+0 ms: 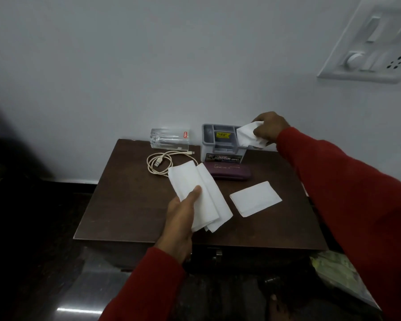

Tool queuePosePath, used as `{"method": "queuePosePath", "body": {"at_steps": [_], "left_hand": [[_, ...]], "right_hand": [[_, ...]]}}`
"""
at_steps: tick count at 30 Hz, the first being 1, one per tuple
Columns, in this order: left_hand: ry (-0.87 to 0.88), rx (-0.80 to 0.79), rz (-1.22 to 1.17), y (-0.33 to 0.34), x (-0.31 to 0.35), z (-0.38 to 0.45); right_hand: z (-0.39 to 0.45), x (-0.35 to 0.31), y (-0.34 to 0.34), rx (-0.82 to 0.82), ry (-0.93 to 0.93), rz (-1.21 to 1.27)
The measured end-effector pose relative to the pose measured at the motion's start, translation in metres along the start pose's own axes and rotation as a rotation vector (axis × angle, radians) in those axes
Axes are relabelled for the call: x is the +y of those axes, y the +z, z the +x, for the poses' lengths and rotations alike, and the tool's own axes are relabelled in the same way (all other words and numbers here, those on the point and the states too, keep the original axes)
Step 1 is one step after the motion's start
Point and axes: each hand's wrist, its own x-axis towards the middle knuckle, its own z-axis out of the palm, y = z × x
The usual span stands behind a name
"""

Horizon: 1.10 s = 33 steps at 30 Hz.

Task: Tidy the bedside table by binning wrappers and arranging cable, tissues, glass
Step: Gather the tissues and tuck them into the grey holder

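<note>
My left hand [181, 218] pinches a sheaf of tissues [202, 195] above the worktop [130, 205]; my right hand [267, 128] fingers grip a crumpled tissue [248, 135] at the grey organiser [218, 144]. One folded tissue [255, 198] lies loose. I judge tissues half gathered. The cable [159, 162] is coiled; the glass [169, 140] lies on its side, unsorted. No wrappers visible.

Left hand [183, 210] clutching low, right hand [267, 128] pinching farther out.
</note>
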Motion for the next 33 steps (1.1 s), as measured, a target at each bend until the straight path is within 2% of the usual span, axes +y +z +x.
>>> {"method": "queuePosePath", "body": {"at_steps": [7, 12, 14, 18, 20, 22, 24, 26, 28, 29, 33], "left_hand": [[-0.011, 0.005, 0.061, 0.002, -0.002, -0.001], [-0.003, 0.008, 0.089, 0.002, -0.001, 0.002], [0.001, 0.006, 0.101, 0.001, -0.002, 0.003], [0.000, 0.022, 0.106, 0.000, 0.000, 0.003], [0.000, 0.029, 0.094, 0.000, 0.001, 0.002], [0.008, 0.027, 0.075, 0.001, 0.002, -0.001], [0.015, 0.024, 0.064, 0.002, 0.002, -0.005], [0.017, 0.031, 0.063, 0.004, 0.002, -0.006], [0.018, 0.034, 0.059, 0.006, 0.001, -0.007], [0.020, 0.034, 0.053, 0.007, 0.001, -0.007], [0.023, 0.037, 0.037, 0.009, 0.001, -0.009]], "right_hand": [[0.012, -0.020, 0.001, -0.169, 0.055, -0.121], [0.016, -0.024, 0.005, -0.190, 0.096, 0.130], [0.015, -0.018, 0.005, -0.096, 0.055, 0.117], [-0.005, 0.011, 0.008, 0.359, -0.103, 0.203], [-0.021, 0.040, 0.018, 0.477, -0.105, 0.231], [-0.033, 0.076, 0.034, 0.352, -0.043, 0.142], [-0.047, 0.106, 0.051, 0.078, 0.046, -0.009], [-0.058, 0.122, 0.062, -0.125, 0.033, -0.250], [-0.067, 0.129, 0.068, -0.185, -0.019, -0.460], [-0.069, 0.132, 0.070, -0.187, -0.033, -0.479], [-0.074, 0.142, 0.065, -0.128, -0.063, -0.231]]}}
